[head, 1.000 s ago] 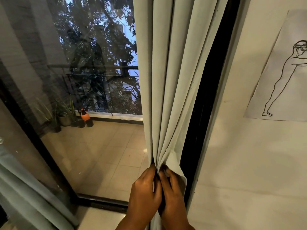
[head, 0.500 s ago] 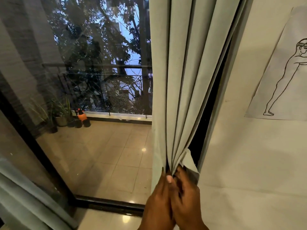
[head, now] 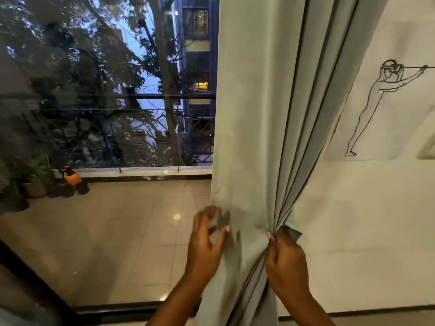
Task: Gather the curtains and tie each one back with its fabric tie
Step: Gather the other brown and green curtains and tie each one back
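Fingers of the right hand are curled tight around the gathered pleats of the curtain, pinching the folds together at their narrowest. A darker strip of fabric pokes out just above that fist on its right side; whether it is the tie or a turned hem cannot be told. The left hand is at the curtain's left edge with its fingers spread and loosely bent. It is motion-blurred, and its fingertips seem to touch the cloth's edge without closing on it.

From the head view, the curtain hangs pale green from the top of the frame, broad and flat on its left half and pleated on the right, drawn in toward the right fist and falling loose below it. It hangs between the glass door on the left and the wall on the right. A line drawing of a figure is stuck to the wall. Through the glass are a tiled balcony, a railing, potted plants and an orange sprayer.
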